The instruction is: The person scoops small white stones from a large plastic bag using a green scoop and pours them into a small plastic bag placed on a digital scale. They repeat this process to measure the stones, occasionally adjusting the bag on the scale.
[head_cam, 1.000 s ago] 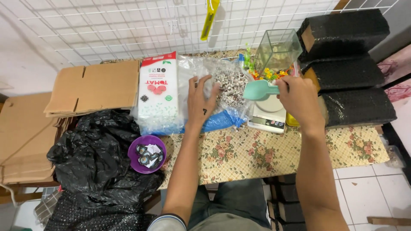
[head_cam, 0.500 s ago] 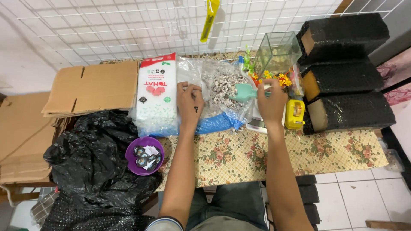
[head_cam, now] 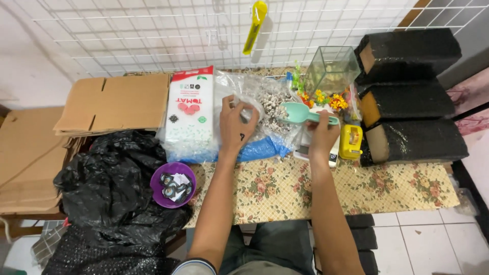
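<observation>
I see my left hand [head_cam: 237, 127] pinching the mouth of the clear bag [head_cam: 265, 104] of mixed seed, fingers closed on the plastic, at the back of the desk [head_cam: 305, 191]. My right hand [head_cam: 322, 135] has its grip closed round the handle of the green scoop [head_cam: 301, 113], held just beside the bag's opening, over the scale [head_cam: 305, 150]. A white packet [head_cam: 189, 114] stands left of the bag, a purple bowl [head_cam: 172, 184] nearer the desk's edge
</observation>
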